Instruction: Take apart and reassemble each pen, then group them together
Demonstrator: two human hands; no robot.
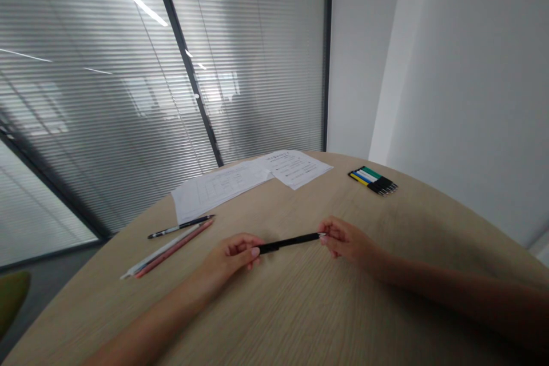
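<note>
A black pen (291, 241) is held lengthwise between my two hands, just above the table. My left hand (238, 251) pinches its left end between thumb and fingers. At the other end, where a pale tip shows, the fingers of my right hand (341, 240) are closed on the pen. To the left of my left hand lie a dark pen with pale markings (180, 227), a white pencil-like stick (160, 253) and a reddish-pink one (174, 249), side by side at a slant.
Several pens with yellow, blue, white and green barrels (372, 180) lie in a row at the back right. Printed paper sheets (223, 184) spread along the far edge of the round wooden table (295, 309). Behind stand a glass partition with blinds (266, 68) and a white wall (467, 80).
</note>
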